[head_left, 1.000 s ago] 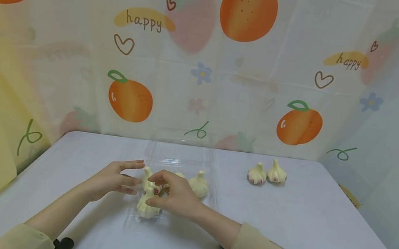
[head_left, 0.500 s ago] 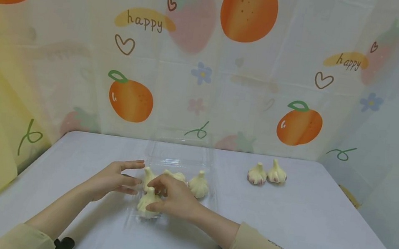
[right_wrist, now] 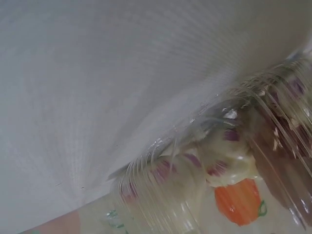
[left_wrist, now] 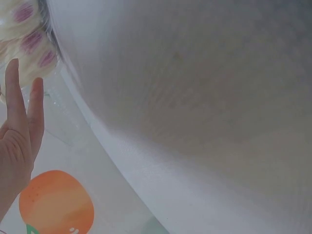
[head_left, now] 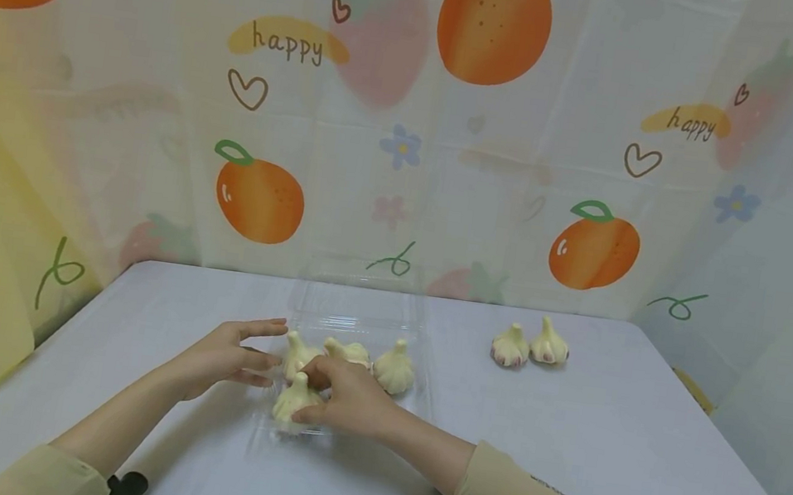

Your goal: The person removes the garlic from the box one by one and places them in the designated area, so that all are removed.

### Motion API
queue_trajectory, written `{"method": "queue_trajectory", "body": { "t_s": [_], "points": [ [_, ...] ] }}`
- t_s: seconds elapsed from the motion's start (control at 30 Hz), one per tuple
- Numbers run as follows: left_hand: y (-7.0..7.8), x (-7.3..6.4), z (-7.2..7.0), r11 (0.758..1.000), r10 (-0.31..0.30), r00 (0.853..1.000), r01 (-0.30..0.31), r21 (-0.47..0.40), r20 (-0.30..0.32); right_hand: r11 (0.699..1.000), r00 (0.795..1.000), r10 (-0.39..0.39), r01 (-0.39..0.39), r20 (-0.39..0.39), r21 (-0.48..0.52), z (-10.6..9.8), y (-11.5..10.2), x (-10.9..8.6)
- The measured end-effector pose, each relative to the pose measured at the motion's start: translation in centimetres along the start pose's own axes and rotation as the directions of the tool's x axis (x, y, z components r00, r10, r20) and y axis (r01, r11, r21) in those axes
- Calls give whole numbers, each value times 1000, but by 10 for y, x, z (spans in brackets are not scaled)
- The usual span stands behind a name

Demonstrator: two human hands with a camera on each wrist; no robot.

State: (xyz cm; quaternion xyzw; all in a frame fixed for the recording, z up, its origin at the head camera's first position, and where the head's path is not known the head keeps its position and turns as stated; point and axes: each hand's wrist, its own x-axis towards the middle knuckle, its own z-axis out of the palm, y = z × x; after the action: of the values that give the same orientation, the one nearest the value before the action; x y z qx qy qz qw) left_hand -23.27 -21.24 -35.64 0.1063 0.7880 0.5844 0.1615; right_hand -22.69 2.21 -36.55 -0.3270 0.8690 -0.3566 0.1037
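Note:
A clear plastic box (head_left: 426,393) stands mid-table, its lid (head_left: 359,303) tipped back. Inside, a garlic bulb (head_left: 289,402) sits upright in the front left corner; the thumb and forefinger of my right hand (head_left: 357,403) pinch its right side. Behind it are a left rear bulb (head_left: 297,352), a middle bulb lying tilted (head_left: 350,352) and an upright right bulb (head_left: 394,371). My left hand (head_left: 231,358) is at the box's left side, fingers spread and nearly straight. In the right wrist view, the fingers (right_wrist: 280,146) show through the clear plastic wall.
Two more garlic bulbs (head_left: 510,346) stand together at the back right of the white table (head_left: 567,437). A fruit-printed curtain (head_left: 477,208) hangs right behind the table's far edge. A black wrist strap (head_left: 125,489) is on the left forearm.
The right hand's fingers have drawn back slightly and closed in beside the front left bulb, uncovering the middle bulb. The left hand has stayed in place.

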Motion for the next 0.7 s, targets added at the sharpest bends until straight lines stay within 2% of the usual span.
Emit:
{"method": "queue_trajectory", "body": {
  "t_s": [0.4,0.7],
  "points": [
    [1,-1,1,1000,6,1000,-6,-3,2,999,999,25,-26,37,44,-2,0,-1],
    [0,0,0,1000,-5,1000,6,14,-17,998,996,-64,62,58,32,-3,3,1]
  ]
}}
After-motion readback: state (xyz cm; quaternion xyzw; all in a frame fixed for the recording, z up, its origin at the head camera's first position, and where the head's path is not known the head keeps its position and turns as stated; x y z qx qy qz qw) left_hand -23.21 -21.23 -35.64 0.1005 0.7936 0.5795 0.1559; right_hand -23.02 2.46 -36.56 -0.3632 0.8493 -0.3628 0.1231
